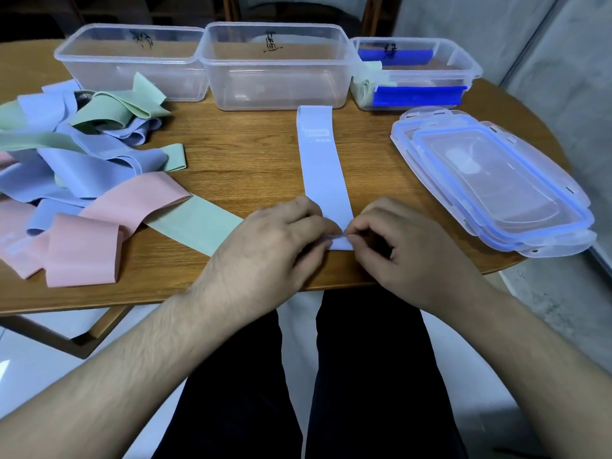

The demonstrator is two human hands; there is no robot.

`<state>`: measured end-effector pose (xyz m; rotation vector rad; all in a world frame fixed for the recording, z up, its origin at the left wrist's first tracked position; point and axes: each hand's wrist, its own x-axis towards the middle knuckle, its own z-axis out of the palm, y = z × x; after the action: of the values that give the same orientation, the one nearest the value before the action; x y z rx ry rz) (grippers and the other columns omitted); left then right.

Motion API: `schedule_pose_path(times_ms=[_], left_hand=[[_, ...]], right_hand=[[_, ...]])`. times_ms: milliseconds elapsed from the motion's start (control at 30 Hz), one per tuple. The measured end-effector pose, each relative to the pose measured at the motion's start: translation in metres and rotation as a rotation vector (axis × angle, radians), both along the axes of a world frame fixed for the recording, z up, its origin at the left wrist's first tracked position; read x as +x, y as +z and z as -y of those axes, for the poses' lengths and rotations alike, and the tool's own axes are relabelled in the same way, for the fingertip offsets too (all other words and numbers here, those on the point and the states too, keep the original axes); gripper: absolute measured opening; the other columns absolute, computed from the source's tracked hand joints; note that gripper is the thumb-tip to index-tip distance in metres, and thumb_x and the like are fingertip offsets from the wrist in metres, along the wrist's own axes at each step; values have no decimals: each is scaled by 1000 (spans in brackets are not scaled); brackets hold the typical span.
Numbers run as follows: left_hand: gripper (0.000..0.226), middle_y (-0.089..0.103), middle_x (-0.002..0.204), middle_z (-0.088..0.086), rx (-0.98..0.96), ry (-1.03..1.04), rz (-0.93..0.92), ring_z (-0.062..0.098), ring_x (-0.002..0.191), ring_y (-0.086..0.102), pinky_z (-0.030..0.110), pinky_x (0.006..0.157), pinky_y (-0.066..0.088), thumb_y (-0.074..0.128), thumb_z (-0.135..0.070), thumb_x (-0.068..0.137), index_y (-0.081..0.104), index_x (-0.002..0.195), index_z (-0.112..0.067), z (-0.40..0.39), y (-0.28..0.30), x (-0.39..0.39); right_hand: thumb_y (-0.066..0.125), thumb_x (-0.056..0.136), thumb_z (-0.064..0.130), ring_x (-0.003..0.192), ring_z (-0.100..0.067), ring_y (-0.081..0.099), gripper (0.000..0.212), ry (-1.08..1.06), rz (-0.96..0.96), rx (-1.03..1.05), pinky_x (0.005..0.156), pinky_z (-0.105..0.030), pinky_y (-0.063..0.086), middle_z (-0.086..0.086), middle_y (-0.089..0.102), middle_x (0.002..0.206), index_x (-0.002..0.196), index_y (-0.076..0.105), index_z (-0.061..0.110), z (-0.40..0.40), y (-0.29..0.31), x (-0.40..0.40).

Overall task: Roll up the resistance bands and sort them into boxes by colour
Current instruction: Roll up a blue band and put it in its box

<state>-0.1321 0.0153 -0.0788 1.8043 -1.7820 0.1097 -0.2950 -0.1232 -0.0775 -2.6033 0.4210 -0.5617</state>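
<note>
Three clear plastic boxes are counted along the back of the table: the left box [132, 61], the middle box [275, 64] and the right box [414, 71], and three lids [490, 187] are seen stacked at the right. One light blue band [323, 167] is laid out flat alone, and two hands are counted at its near end, the left hand [275, 243] and the right hand [407, 250]. The bands in the tangled pile [82, 177] of blue, green and pink overlap too much for an exact count.
</note>
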Motion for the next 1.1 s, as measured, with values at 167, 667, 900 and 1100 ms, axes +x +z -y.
schedule_pose_path(times_ms=[167,667,900,1100], left_hand=[[24,66,98,-1,-38,11,-11,19,82,65,31,76,50,65,-30,88,76,102,-14,0,-6,1],[24,64,99,-10,59,77,-230,7,93,59,19,85,43,58,-33,93,76,104,-22,0,-3,2],[23,60,106,-7,3,95,-232,2,95,56,7,83,40,68,-22,90,72,112,-19,-3,-2,-1],[22,65,102,-4,2,90,-158,10,93,61,14,85,43,66,-21,86,75,106,-18,-2,-5,-1]], right_hand=[[61,94,23,84,-9,55,8,-21,12,3,69,-14,37,14,56,93,94,68,21,3,-3,1],[55,97,30,90,-8,50,22,25,-19,-142,83,-12,35,10,56,97,106,71,18,0,1,-5],[54,98,29,87,-4,42,27,3,-53,-179,77,-8,32,10,52,94,114,73,18,3,3,-2],[50,101,35,88,-3,43,31,-21,-96,-125,75,-8,32,12,50,96,122,70,23,7,1,2]])
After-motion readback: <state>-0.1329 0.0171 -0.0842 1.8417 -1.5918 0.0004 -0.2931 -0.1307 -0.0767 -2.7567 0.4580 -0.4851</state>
